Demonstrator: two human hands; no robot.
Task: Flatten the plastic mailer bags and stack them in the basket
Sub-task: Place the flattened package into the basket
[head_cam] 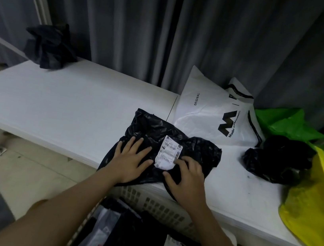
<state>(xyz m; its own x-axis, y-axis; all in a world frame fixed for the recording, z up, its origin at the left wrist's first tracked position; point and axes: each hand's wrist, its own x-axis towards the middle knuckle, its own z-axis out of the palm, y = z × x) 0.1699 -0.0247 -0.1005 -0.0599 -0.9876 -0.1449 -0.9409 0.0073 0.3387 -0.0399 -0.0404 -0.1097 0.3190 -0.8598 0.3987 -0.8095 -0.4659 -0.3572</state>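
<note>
A crumpled black mailer bag (156, 130) with a white shipping label (168, 152) lies at the front edge of the white table (65, 105). My left hand (131, 158) presses flat on the bag's left part, fingers spread. My right hand (187, 178) rests on its right part beside the label, fingers bent. Below the table edge stands a white slotted basket (157, 205) holding several black and white mailers (130, 239).
A white printed mailer (210, 113) leans against the grey curtain at the back. A crumpled black bag (276, 160), a green bag (288, 122) and a yellow bag (315, 209) crowd the right side. Another dark crumpled bag (51, 46) sits at the far left corner.
</note>
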